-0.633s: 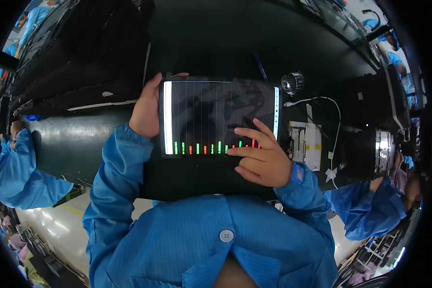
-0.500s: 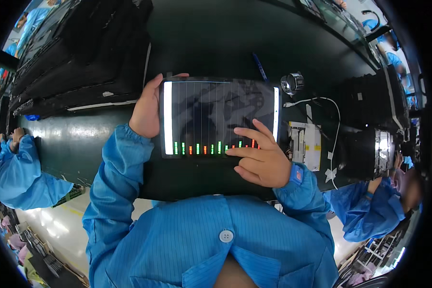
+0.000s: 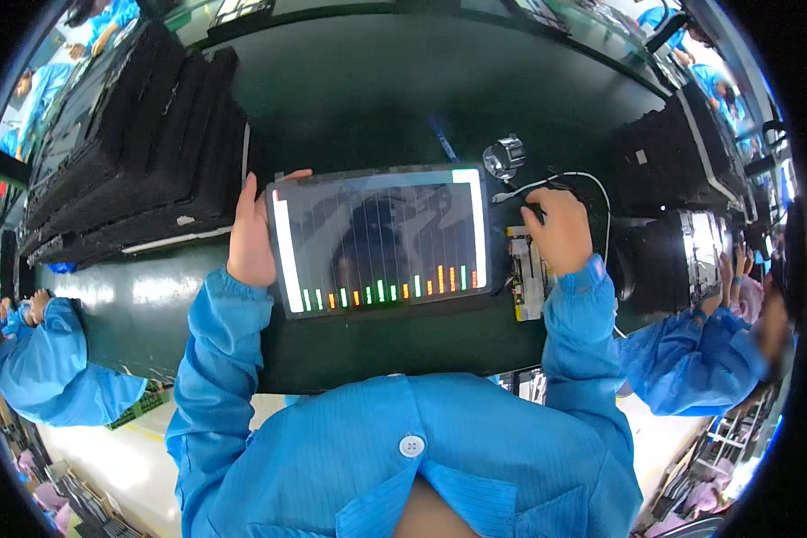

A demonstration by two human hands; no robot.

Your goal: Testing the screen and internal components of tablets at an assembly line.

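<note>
Hands well apart: left hand (image 3: 252,240) clamped on the left edge of the tablet (image 3: 377,238), centre frame (coloured bars (image 3: 393,294) glowing low); right hand (image 3: 560,231), fingers bent, right of centre, near the cable (image 3: 502,196), grip impossible to tell!

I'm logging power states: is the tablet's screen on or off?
On: the tablet shows lit white side strips and green and orange bars.

Blue jacket (image 3: 332,448), seemingly fine-striped; pale round button (image 3: 412,446); gathered cuffs (image 3: 231,291).
</note>
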